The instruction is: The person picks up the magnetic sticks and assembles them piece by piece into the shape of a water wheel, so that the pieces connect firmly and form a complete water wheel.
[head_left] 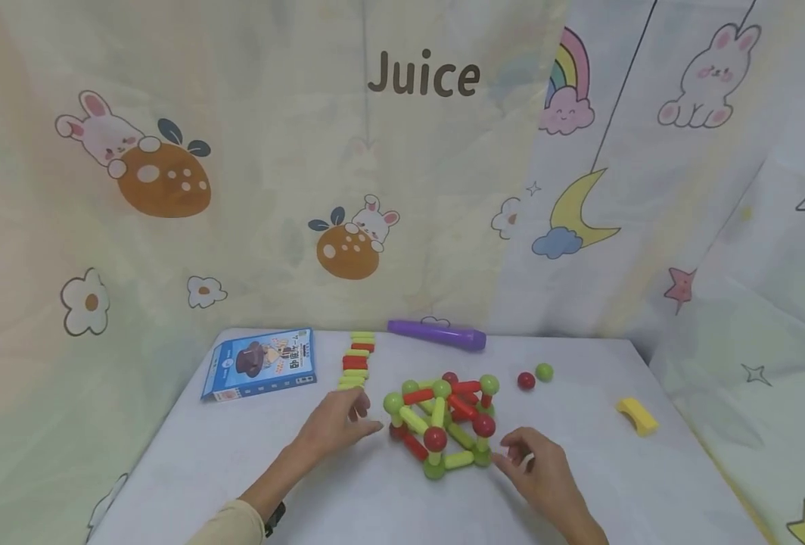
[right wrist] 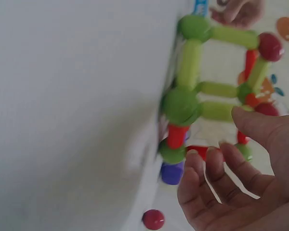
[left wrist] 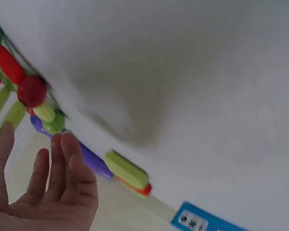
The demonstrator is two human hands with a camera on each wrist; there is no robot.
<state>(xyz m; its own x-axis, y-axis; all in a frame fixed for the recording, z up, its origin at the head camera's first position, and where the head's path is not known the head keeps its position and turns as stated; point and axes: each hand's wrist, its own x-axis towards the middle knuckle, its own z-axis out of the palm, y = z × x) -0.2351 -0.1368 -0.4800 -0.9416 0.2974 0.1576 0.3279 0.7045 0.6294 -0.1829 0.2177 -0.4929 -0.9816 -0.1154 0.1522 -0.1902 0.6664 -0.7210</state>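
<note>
A white tabletop [head_left: 239, 469] fills the lower half of the head view, backed by a pastel curtain [head_left: 171, 189] printed with rabbits, a rainbow and the word "Juice".

Near the middle of the tabletop, a little toward its near edge, stands the largest toy: a rod-and-ball frame [head_left: 443, 424], a cage of green and red rods joined by green and red balls. It rests on the surface, with no hand lifting it.

Toward the far left corner lies a blue booklet [head_left: 261, 365]. Along the far edge lies a purple rod [head_left: 436, 334]. Between booklet and frame runs a row of spare rods [head_left: 356, 362], green and red, laid side by side from the far edge toward the frame.

The left hand [head_left: 337, 424] hovers just beside the frame's left side; its fingers are loosely spread and hold nothing. The right hand [head_left: 535, 465] sits just beside the frame's right near corner, fingers relaxed and lightly bent, also holding nothing; whether the fingertips touch the frame cannot be told.

Near the right edge lies a small yellow curved piece [head_left: 637, 416]. Two loose balls [head_left: 535, 376], one red and one green, sit together right of the frame.

Judging from this, the building step is paused between pieces. Going on would call for picking a spare rod or ball and steadying the frame while it snaps on.
</note>
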